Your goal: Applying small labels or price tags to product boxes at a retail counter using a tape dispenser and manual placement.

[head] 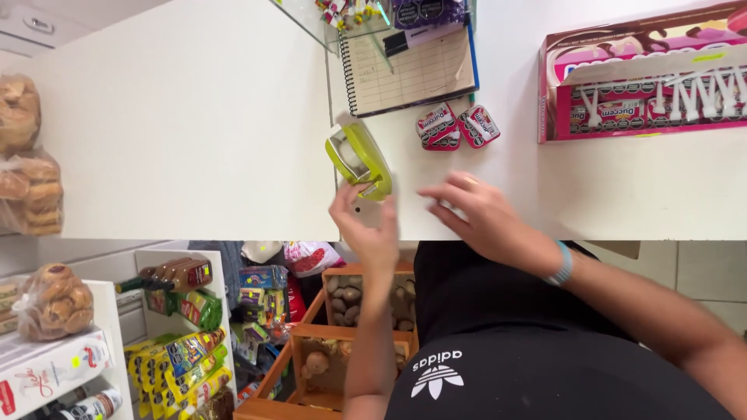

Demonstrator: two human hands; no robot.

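Note:
My left hand (366, 227) reaches up to the white counter (194, 140) and grips the near end of a lime-green tape dispenser (356, 158) between thumb and fingers. My right hand (476, 211) hovers just right of it, low over the counter. Its fingers are spread and point left, it holds nothing, and it wears a ring, with a light-blue band on the wrist. Two small red-and-white snack packets (457, 127) lie just beyond my right hand.
A spiral notebook (405, 74) lies at the counter's far side. A pink display box of snacks (646, 78) stands at the right. Bagged bread (23, 155) sits at the left edge. Below the counter are wooden crates of potatoes (350, 299) and shelves of bottles and packets (183, 327).

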